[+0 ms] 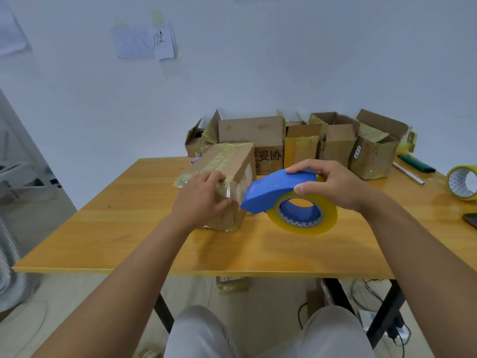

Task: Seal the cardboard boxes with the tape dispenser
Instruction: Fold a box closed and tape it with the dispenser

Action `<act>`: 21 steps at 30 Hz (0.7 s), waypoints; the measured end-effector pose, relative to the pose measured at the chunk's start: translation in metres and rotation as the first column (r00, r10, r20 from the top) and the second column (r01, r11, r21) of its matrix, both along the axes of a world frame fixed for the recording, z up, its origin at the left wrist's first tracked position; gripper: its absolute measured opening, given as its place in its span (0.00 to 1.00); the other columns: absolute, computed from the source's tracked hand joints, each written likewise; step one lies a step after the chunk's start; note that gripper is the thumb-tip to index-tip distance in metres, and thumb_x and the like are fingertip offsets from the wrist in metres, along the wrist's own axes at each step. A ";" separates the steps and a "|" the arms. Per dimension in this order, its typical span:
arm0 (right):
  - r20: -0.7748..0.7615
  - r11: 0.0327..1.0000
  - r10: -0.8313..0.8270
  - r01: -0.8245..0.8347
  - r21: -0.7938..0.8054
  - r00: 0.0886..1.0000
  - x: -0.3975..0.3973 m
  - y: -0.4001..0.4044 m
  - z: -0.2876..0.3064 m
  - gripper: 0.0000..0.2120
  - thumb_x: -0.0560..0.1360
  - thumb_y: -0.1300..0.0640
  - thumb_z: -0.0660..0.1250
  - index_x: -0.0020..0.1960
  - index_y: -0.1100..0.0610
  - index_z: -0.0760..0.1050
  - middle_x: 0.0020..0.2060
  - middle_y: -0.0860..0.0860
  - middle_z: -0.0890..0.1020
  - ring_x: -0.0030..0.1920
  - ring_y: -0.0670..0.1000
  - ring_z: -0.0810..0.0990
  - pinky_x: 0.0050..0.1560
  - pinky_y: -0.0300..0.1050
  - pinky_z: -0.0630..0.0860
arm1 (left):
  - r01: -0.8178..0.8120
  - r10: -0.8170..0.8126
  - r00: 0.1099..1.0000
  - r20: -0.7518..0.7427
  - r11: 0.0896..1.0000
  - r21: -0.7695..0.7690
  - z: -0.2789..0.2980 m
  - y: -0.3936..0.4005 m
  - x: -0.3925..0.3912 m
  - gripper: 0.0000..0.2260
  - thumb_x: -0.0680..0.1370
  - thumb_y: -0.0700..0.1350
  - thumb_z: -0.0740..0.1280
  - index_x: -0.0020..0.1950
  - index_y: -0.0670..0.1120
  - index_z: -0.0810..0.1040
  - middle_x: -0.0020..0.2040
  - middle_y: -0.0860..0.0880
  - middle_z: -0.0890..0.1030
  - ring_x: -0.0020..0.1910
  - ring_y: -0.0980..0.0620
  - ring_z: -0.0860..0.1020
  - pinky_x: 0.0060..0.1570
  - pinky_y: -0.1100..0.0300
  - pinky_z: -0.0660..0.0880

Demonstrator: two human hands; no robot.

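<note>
A small cardboard box point(232, 164) lies on the wooden table point(129, 228), its top and near end covered in clear yellowish tape. My left hand point(204, 197) rests on the box's near end, fingers spread over the tape. My right hand point(327, 182) grips the blue tape dispenser point(273, 192) from above, thumb on its side. The dispenser's front edge touches the box's near right corner. A yellow tape roll point(304, 215) sits in the dispenser.
A row of open cardboard boxes point(302, 143) stands along the table's far edge by the wall. A spare tape roll point(463, 183), a green marker point(416, 164), a white pen point(409, 173) and a dark phone edge point(471, 219) lie at the right.
</note>
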State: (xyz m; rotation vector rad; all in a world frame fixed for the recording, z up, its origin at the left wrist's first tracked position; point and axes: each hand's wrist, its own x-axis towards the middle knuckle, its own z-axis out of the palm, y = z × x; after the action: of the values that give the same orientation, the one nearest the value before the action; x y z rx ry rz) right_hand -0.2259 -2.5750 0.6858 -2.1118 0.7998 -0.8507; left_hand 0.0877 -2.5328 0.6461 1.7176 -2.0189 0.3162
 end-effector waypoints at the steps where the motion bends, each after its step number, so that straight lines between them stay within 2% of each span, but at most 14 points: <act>1: -0.015 1.000 0.001 0.000 0.007 1.000 0.008 -0.001 0.002 0.14 0.69 0.42 0.71 0.55 0.34 0.79 0.51 0.32 0.79 0.51 0.39 0.79 0.45 0.27 0.73 | 0.022 -0.020 0.999 -0.029 0.999 0.045 0.003 0.001 0.003 0.25 0.74 0.57 0.68 0.68 0.49 0.71 0.66 0.50 0.74 0.64 0.48 0.70 0.56 0.55 0.68; 3: -0.123 1.000 -0.019 0.021 0.011 0.992 0.025 -0.007 0.007 0.14 0.69 0.38 0.69 0.54 0.36 0.80 0.50 0.33 0.79 0.51 0.40 0.80 0.46 0.31 0.74 | 0.055 -0.040 0.994 -0.099 0.988 0.146 0.012 0.004 0.007 0.27 0.72 0.57 0.60 0.70 0.50 0.70 0.70 0.50 0.72 0.68 0.48 0.68 0.60 0.53 0.68; 5: -0.398 0.998 -0.048 0.024 -0.063 0.916 0.040 -0.012 0.003 0.18 0.67 0.33 0.67 0.53 0.37 0.80 0.50 0.35 0.79 0.51 0.41 0.78 0.47 0.38 0.74 | 0.074 -0.038 0.984 -0.176 0.976 0.203 0.018 0.006 0.008 0.28 0.72 0.56 0.56 0.71 0.51 0.70 0.72 0.50 0.71 0.70 0.49 0.67 0.63 0.51 0.66; 6: -0.486 0.995 -0.080 0.038 -0.095 0.870 0.043 -0.013 -0.006 0.17 0.67 0.33 0.68 0.53 0.37 0.79 0.51 0.36 0.78 0.51 0.41 0.77 0.47 0.39 0.73 | 0.081 -0.036 0.977 -0.211 0.975 0.207 0.019 0.006 0.008 0.27 0.73 0.56 0.55 0.71 0.51 0.70 0.72 0.50 0.71 0.69 0.50 0.67 0.62 0.52 0.67; 7: -0.477 0.989 -0.138 0.095 -0.113 0.868 0.042 -0.015 -0.018 0.15 0.69 0.36 0.69 0.53 0.38 0.78 0.51 0.37 0.79 0.50 0.41 0.77 0.46 0.39 0.72 | 0.081 -0.032 0.972 -0.235 0.976 0.202 0.019 0.005 0.007 0.27 0.73 0.57 0.54 0.70 0.51 0.71 0.71 0.51 0.72 0.67 0.51 0.68 0.58 0.53 0.67; 10: -0.154 0.934 -0.357 0.348 -0.083 0.921 0.026 -0.012 -0.050 0.10 0.73 0.44 0.72 0.53 0.39 0.77 0.51 0.40 0.79 0.49 0.41 0.76 0.44 0.38 0.71 | 0.006 0.028 0.964 -0.265 0.992 0.124 0.013 0.000 -0.002 0.26 0.73 0.64 0.54 0.64 0.53 0.75 0.61 0.54 0.77 0.58 0.53 0.73 0.49 0.55 0.70; 13: 0.049 0.874 -0.481 0.483 -0.057 0.876 0.028 -0.008 -0.067 0.13 0.73 0.43 0.73 0.56 0.39 0.76 0.51 0.36 0.77 0.49 0.35 0.75 0.41 0.30 0.68 | -0.159 0.166 0.932 -0.323 0.986 0.049 0.009 -0.009 -0.019 0.24 0.75 0.71 0.56 0.50 0.53 0.76 0.46 0.57 0.78 0.44 0.54 0.76 0.38 0.56 0.73; 15: 0.150 0.847 -0.520 0.530 -0.035 0.841 0.039 -0.005 -0.075 0.15 0.73 0.43 0.73 0.58 0.40 0.76 0.50 0.38 0.78 0.48 0.34 0.76 0.38 0.28 0.70 | -0.240 0.226 0.931 -0.287 0.971 -0.013 0.007 -0.016 -0.027 0.21 0.76 0.69 0.58 0.44 0.52 0.74 0.41 0.55 0.77 0.40 0.53 0.76 0.33 0.57 0.70; 18: 0.225 0.810 -0.568 0.586 -0.020 0.792 0.059 -0.002 -0.084 0.17 0.74 0.44 0.73 0.61 0.44 0.76 0.48 0.41 0.78 0.46 0.39 0.77 0.37 0.31 0.72 | -0.256 0.240 0.945 -0.224 0.966 -0.046 0.004 -0.021 -0.028 0.15 0.78 0.63 0.63 0.47 0.51 0.73 0.44 0.53 0.77 0.43 0.51 0.74 0.35 0.57 0.70; 21: 0.254 0.781 -0.606 0.624 0.014 0.754 0.077 0.002 -0.094 0.21 0.73 0.42 0.72 0.64 0.46 0.75 0.46 0.41 0.77 0.45 0.44 0.78 0.40 0.39 0.74 | -0.187 0.177 0.967 -0.183 0.982 -0.041 -0.001 -0.017 -0.019 0.16 0.77 0.61 0.66 0.54 0.50 0.75 0.49 0.52 0.77 0.47 0.50 0.73 0.39 0.56 0.70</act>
State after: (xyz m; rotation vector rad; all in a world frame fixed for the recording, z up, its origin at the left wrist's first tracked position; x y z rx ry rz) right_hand -0.1492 -2.5728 0.5922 -1.7447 1.3807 -1.4743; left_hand 0.0689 -2.5501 0.6447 1.8297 -1.7136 0.2661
